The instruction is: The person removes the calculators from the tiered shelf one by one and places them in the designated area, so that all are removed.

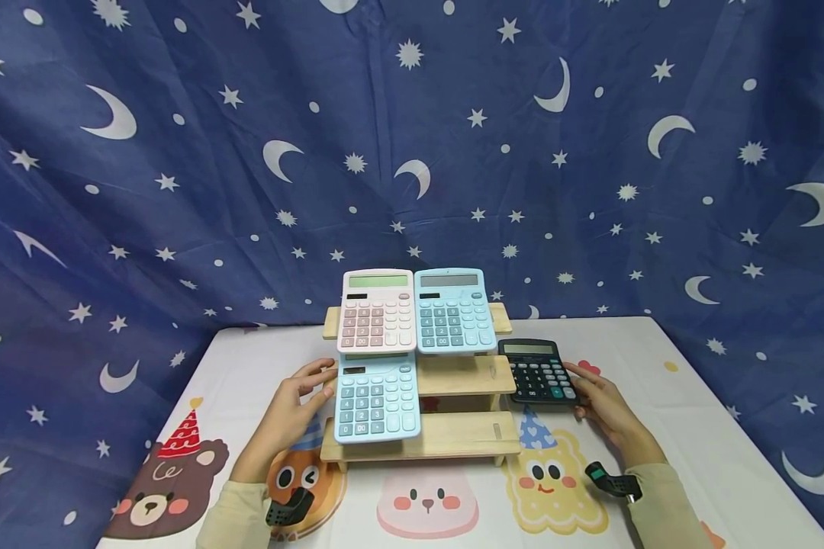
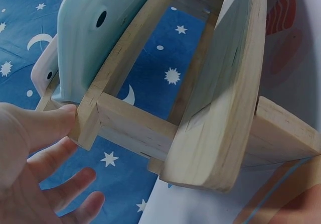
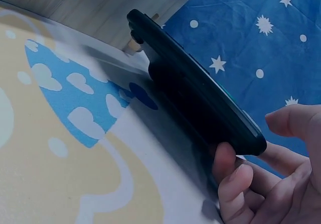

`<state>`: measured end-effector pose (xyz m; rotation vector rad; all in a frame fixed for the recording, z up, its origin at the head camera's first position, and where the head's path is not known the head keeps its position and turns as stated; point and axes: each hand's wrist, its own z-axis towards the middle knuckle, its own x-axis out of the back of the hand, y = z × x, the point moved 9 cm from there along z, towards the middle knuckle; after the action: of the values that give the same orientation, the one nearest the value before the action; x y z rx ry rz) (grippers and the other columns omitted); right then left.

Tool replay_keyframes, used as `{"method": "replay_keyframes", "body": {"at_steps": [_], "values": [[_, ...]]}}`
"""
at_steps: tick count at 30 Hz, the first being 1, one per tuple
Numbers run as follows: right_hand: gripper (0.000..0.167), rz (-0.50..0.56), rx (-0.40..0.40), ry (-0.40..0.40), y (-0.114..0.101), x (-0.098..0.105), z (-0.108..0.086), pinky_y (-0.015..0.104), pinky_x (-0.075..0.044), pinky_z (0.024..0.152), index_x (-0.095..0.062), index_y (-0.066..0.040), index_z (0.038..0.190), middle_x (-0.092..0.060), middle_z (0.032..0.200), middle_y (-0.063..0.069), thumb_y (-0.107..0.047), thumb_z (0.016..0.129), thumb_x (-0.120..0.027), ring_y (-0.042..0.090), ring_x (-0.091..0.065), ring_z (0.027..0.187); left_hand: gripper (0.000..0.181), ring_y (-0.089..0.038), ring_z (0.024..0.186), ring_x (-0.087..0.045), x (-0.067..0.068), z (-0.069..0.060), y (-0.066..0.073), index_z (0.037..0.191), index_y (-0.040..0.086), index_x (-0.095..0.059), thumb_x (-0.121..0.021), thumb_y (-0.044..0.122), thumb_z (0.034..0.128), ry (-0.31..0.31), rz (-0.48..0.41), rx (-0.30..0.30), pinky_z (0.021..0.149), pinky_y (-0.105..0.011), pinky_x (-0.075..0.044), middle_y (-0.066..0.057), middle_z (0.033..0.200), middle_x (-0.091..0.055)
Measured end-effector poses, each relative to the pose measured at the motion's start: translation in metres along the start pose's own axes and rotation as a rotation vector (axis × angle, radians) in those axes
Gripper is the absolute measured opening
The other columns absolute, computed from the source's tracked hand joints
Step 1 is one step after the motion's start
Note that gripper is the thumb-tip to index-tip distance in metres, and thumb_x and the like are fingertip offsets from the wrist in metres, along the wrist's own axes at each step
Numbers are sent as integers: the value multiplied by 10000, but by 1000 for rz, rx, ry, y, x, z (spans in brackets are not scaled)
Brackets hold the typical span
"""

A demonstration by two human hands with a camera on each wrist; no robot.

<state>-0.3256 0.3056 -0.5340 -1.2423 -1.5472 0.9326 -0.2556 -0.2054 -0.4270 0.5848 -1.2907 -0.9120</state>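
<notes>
In the head view my left hand (image 1: 292, 408) is at the left end of a stepped wooden rack (image 1: 463, 436). Its thumb and index finger pinch the end of a step in the left wrist view; the other fingers are loosely bent. My right hand (image 1: 607, 412) grips the right edge of a black calculator (image 1: 539, 381), beside the rack's right side. In the right wrist view that calculator is tilted, with curled fingers (image 3: 233, 184) under its edge. On the rack stand a pink calculator (image 1: 378, 313), a blue one (image 1: 455, 313) and a lower blue calculator (image 1: 378, 400).
The rack stands on a table with a white cartoon-print cloth (image 1: 240, 374). A dark blue curtain (image 1: 412, 213) with moons and stars hangs behind it. Black straps (image 1: 290, 507) are around both wrists.
</notes>
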Motion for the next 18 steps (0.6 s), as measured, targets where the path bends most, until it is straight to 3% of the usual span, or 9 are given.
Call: {"method": "replay_keyframes", "body": {"at_steps": [11,18], "values": [[573,-48,25,-3,-5,1,-5,224,-523,597,-319,-72,1588,-671,1073,-82,-314,1083,-444,37,-587,736,362,-431,1455,-405,-1,0,-1,1336,-57,-624,-609,63,994,-5,14,6,1066,-651,-410,-197,1517,-505],[549,-106,45,-3,-9,1,-4,246,-534,600,-330,-51,1579,-582,1378,219,-291,1091,-405,32,-615,798,358,-422,1454,-412,0,0,0,1331,-51,-630,-614,63,993,-1,13,-2,1057,-639,-421,-191,1512,-514]]}}
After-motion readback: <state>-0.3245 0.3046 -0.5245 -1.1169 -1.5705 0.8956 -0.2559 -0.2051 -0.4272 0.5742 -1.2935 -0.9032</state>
